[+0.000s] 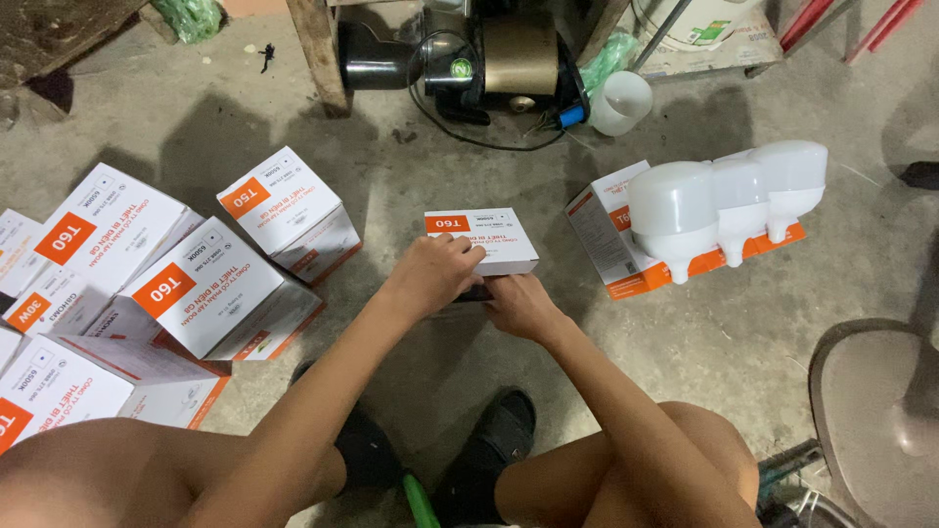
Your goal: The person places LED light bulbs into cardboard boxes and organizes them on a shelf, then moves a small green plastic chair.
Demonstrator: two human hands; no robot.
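Note:
A small white box with an orange label [489, 238] stands on the concrete floor in front of me. My left hand [431, 273] rests on its near top edge, fingers curled over it. My right hand [518, 303] presses against the box's near lower side. A dark gap shows under the box between the two hands. Three large white bulbs [729, 200] lie in a row on a flattened white-and-orange box [611, 249] to the right.
Several closed white-and-orange boxes [205, 284] are piled at the left. A black and brass machine [479, 59] with a cable sits at the back, a white cup [620, 103] beside it. A grey round stool seat [875, 411] is at the lower right. My feet wear dark sandals [489, 445].

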